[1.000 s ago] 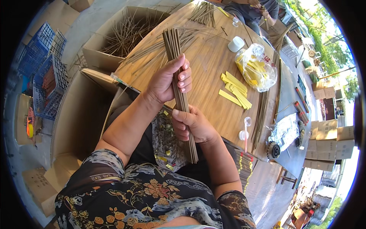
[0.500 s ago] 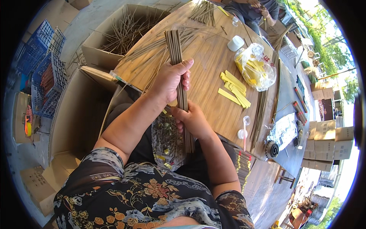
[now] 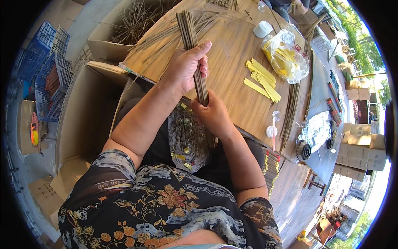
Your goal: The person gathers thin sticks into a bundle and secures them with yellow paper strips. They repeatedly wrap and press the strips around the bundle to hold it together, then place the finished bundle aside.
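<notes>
Over the near edge of the wooden table (image 3: 232, 54), the bundle of sticks (image 3: 200, 86) slanted far-left to near-right, left hand (image 3: 189, 66) clasped round its far half, right hand (image 3: 213, 113) gripping its near half.

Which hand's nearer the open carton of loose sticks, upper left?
Left. The left hand grips the stick bundle high up, to the right of the carton; the right hand is lower on the bundle, farther right and closer to the body.

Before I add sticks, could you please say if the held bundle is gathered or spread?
Gathered: the held bundle lies tightly packed, gripped by left hand and right hand.
</notes>
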{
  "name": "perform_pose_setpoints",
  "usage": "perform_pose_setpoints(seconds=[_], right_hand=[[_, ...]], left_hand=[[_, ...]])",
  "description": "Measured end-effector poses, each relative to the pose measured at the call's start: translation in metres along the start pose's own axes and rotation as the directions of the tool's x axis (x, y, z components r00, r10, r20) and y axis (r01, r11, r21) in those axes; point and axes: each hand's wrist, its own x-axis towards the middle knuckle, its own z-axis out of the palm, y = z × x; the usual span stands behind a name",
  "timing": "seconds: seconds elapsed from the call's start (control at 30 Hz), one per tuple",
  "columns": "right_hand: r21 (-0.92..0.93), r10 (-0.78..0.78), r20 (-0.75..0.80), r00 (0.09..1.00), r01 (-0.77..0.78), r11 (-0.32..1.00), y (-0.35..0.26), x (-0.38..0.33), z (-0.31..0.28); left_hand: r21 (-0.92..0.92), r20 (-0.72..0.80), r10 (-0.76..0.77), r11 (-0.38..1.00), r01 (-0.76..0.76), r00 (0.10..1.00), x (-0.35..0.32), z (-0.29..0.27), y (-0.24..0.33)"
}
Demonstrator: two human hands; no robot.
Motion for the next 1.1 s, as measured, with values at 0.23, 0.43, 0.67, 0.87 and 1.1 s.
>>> perform_pose_setpoints(seconds=[0.23,0.43,0.67,0.87,1.1], right_hand=[[0.576,0.126,0.526,0.841,-0.462,0.674,-0.035,-0.012,-0.019],[0.299,0.192,0.252,0.948,-0.265,0.917,-0.027,-0.007,-0.007],[0.539,0.159,0.537,0.828,-0.482,0.69,-0.036,-0.01,-0.016],[0.118,0.198,0.114,0.974,-0.211,0.97,-0.024,-0.003,0.001],[0.327,0.243,0.443,0.863,-0.408,0.853,-0.036,-0.008,-0.011]], left_hand=[[-0.327,0.313,-0.024,0.936,0.132,0.95,0.005,-0.009,0.007],[-0.022,-0.026,-0.005,1.0,0.004,1.0,0.002,-0.003,0.004],[-0.237,0.268,-0.013,0.968,0.079,0.963,0.006,-0.012,0.011],[0.068,-0.109,0.04,0.997,-0.032,0.993,0.004,-0.003,0.01],[-0.167,0.238,0.029,0.986,0.012,0.971,0.014,-0.025,0.027]])
